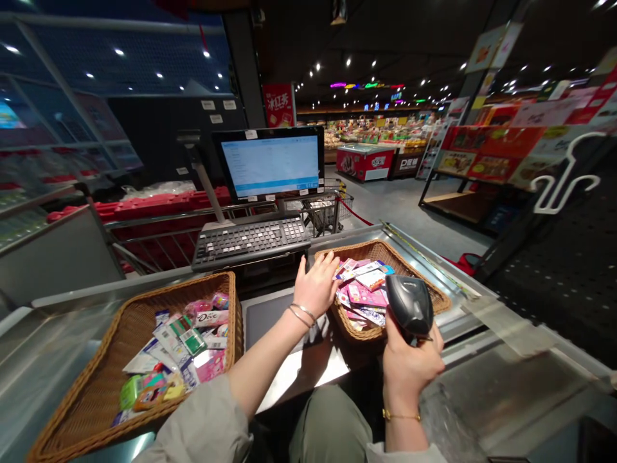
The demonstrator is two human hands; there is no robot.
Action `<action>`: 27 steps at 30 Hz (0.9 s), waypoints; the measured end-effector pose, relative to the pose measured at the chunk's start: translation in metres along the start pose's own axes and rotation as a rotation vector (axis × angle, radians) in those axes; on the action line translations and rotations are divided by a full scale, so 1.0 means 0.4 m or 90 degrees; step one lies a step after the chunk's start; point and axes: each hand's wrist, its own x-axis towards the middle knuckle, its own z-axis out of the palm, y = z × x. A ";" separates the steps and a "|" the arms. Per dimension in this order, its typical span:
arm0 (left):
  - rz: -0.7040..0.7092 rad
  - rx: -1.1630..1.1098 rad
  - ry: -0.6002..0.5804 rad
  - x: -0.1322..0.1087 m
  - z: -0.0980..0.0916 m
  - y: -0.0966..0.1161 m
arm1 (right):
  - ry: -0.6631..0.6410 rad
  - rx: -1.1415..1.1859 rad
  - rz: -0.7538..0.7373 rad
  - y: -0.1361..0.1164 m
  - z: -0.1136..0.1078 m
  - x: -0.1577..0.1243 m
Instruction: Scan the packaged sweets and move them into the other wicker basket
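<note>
My right hand [412, 370] is wrapped around the handle of a black barcode scanner [409, 305], its head raised over the near right side of the right wicker basket [419, 273]. In that basket lies a pile of small flat packets [366, 292], pink, white and blue. At the basket's left rim is my left hand [315, 286], thumb apart and fingers reaching over the edge beside the packets. No item shows in it, and its fingertips are partly hidden. To the left stands another wicker basket [108, 366] with mixed packets [178, 350], among them a white Dove pack [212, 318].
Between and behind the baskets are a black keyboard [253, 238] and a lit monitor [272, 164]. The metal counter [501, 379] extends to the right. A white hook rack [562, 183] hangs at far right. Beyond are a shopping cart [321, 212] and store shelves.
</note>
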 end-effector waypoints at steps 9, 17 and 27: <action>-0.097 -0.057 0.092 -0.146 -0.096 -0.027 | -0.042 0.038 -0.066 -0.037 0.013 -0.045; -0.210 -0.022 0.121 -0.319 -0.178 -0.114 | -0.217 0.120 -0.139 -0.091 0.040 -0.123; -0.308 0.100 0.021 -0.492 -0.277 -0.311 | -0.448 0.175 -0.211 -0.152 0.079 -0.224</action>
